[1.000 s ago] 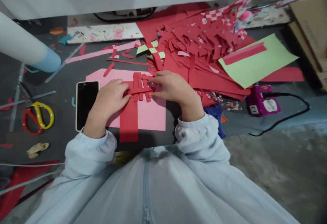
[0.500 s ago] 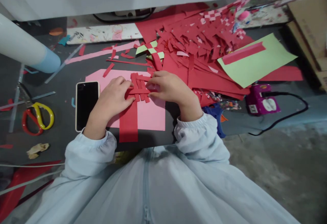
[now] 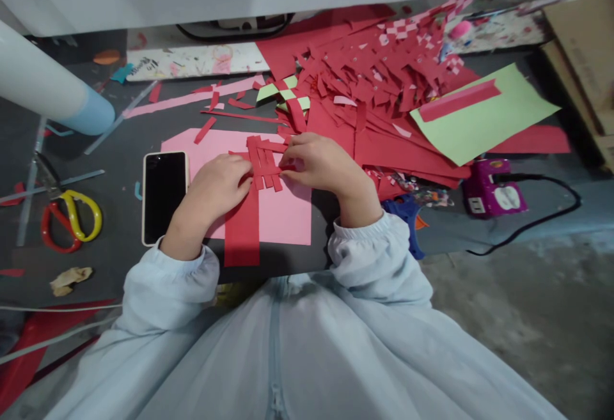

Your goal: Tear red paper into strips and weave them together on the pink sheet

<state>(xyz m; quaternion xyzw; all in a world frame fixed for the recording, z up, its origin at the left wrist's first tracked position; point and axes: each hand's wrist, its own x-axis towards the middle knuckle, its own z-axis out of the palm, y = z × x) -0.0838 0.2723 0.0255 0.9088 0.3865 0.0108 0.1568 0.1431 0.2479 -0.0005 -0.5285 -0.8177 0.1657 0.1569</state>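
Note:
Several red paper strips cross over and under each other in a small weave above a pink sheet. At the weave's left side, my left hand is closed, thumb and fingers pinching the end of a crosswise red strip. My right hand pinches that strip's other end at the right side. Below the weave, a wider red paper band lies over the pink sheet and reaches past its lower edge. The fingertips partly hide the strip ends.
A phone lies left of the pink sheet, with scissors farther left. Red paper pieces are heaped at the back right, beside a green sheet. A purple box with a black cable sits at the right edge.
The fingers of my left hand have drawn closer together at the weave's left side. My right hand has shifted very slightly. The weave stays in nearly the same place.

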